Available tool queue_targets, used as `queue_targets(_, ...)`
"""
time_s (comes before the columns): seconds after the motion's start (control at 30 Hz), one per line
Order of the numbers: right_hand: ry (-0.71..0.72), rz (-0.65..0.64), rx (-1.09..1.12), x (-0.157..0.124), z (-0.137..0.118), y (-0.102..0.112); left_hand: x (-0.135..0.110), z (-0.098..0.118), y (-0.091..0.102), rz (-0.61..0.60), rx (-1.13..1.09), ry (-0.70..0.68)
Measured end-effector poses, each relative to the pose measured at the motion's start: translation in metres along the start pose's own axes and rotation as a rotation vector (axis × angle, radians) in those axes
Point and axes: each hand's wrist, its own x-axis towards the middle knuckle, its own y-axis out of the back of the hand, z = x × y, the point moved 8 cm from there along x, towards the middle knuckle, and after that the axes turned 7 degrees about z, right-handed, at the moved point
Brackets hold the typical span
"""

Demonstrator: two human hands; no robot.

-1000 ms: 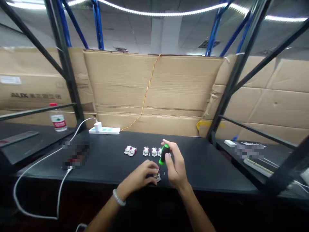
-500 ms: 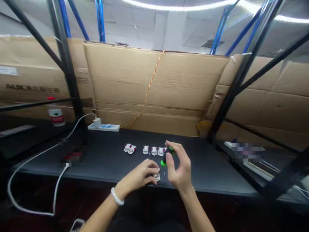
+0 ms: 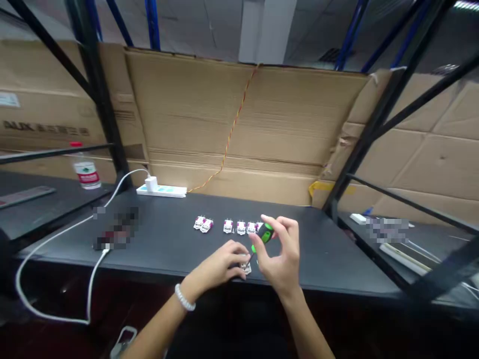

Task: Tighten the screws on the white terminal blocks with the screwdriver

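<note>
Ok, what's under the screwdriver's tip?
A small white part on the black table. The left hand covers its left side, which can't be seen; whether the screwdriver's tip touches it is unclear.

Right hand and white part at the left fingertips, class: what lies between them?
In the head view, the screwdriver's thin shaft slants down from the right hand toward the white part.

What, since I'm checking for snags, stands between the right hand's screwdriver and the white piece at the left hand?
Nothing visible: the screwdriver in the right hand slants down to the white piece, whose left side the left hand covers. Tip contact is unclear.
</note>
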Motion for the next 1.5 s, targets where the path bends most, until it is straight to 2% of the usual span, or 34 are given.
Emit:
queue_targets(0.23,-0.033,-0.121,0.104,-0.001,0.001,-0.007,0.001,0.001,0.002,-0.004,-0.011,0.012)
queue_targets(0.43,0.027,0.065,-0.032,-0.001,-0.005,-0.002,0.001,-0.003,0.0,-0.018,-0.004,0.046)
queue_targets(0.63,-0.013,-0.02,0.052,-0.003,-0.004,-0.004,0.001,-0.001,0.002,-0.02,-0.001,0.037)
queue_targets(0.73,-0.001,-0.007,0.086,-0.001,-0.005,0.002,0.001,-0.001,0.002,-0.017,0.003,0.047)
queue_targets(0.9,0.008,0.031,0.006,0.002,-0.004,0.007,0.001,-0.003,0.001,-0.023,0.01,0.05)
queue_targets(1.13,-0.02,-0.135,0.101,0.005,-0.005,0.0,0.002,0.001,0.002,-0.02,0.012,0.035)
queue_targets(1.2,-0.018,-0.13,0.084,0.005,-0.004,0.001,0.002,0.0,0.002,-0.009,0.009,0.034)
queue_targets(1.33,-0.022,-0.037,-0.017,0.008,-0.001,0.005,0.002,0.001,0.002,-0.008,0.005,0.01)
queue_targets(1.5,-0.018,-0.148,0.075,0.008,-0.004,-0.002,0.003,0.002,0.003,-0.009,0.014,0.006)
